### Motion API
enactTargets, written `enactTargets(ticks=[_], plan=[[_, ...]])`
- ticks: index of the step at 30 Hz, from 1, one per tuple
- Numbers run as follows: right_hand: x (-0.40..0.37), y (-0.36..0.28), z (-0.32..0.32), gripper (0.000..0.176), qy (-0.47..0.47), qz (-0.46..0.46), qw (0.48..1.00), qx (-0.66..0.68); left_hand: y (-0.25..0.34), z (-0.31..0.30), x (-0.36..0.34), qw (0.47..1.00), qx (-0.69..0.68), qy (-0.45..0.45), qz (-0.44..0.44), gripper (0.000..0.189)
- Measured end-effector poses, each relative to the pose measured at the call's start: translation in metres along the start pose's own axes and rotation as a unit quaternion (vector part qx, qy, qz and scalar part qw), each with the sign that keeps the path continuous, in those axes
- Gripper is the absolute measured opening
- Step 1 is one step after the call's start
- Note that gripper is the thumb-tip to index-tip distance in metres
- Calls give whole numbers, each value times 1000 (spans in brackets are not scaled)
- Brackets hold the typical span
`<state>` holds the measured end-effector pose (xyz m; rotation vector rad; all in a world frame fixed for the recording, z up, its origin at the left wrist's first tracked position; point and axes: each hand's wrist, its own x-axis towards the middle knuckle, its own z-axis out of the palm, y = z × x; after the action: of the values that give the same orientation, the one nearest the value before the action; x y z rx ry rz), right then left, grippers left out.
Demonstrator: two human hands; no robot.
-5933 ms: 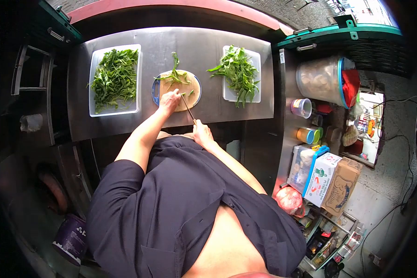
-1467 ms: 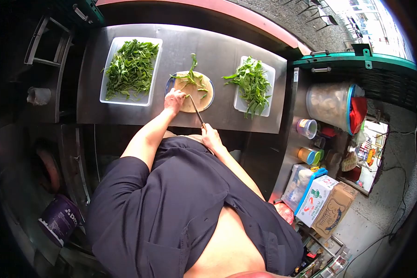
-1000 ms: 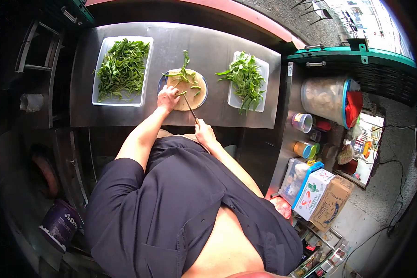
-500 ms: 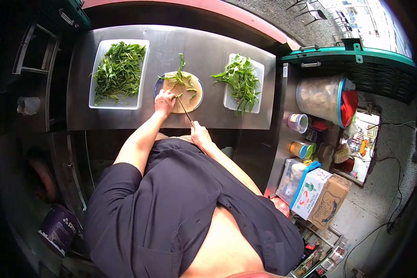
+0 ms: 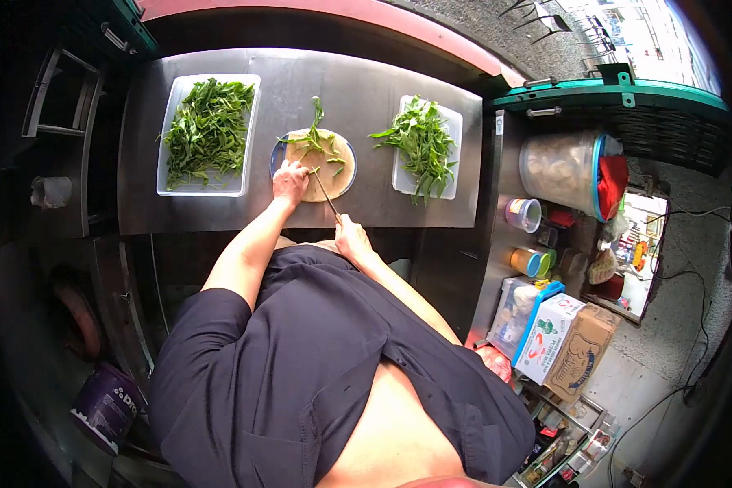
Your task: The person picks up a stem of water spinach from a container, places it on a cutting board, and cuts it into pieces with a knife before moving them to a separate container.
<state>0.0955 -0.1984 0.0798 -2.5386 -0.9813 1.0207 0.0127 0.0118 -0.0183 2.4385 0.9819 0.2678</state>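
Note:
On a round cutting board [image 5: 321,192] in front of me lie several green stems and a leafy sprig [image 5: 309,141]. My left hand [image 5: 289,180] rests on the board's left side, fingers closed around a green stem [image 5: 314,171] whose end pokes out to the right. My right hand [image 5: 351,240] is wrapped round the handle of a knife [image 5: 325,193]. The blade slants up and left across the board, its tip close to the left fingertips and the stem. The handle is mostly hidden in the right hand.
A plastic tray heaped with leafy greens [image 5: 207,130] stands left on the steel table [image 5: 301,73]; a smaller tray [image 5: 455,146] with greens [image 5: 419,146] is at right. Plastic tubs [image 5: 557,175] and cardboard boxes [image 5: 577,350] line the right side. A purple bucket [image 5: 106,407] sits low left.
Very little differs. The view has shifted slightly, and both hands, the knife and the greens keep nearly the same places on the board.

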Motion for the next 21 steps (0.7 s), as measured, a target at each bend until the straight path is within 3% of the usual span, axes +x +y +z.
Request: enactTargets(ticks=[21], plan=[[1,-3,0,25,-3,9,1000,-8,-2,4,3,1000,-1,0,-5,7]])
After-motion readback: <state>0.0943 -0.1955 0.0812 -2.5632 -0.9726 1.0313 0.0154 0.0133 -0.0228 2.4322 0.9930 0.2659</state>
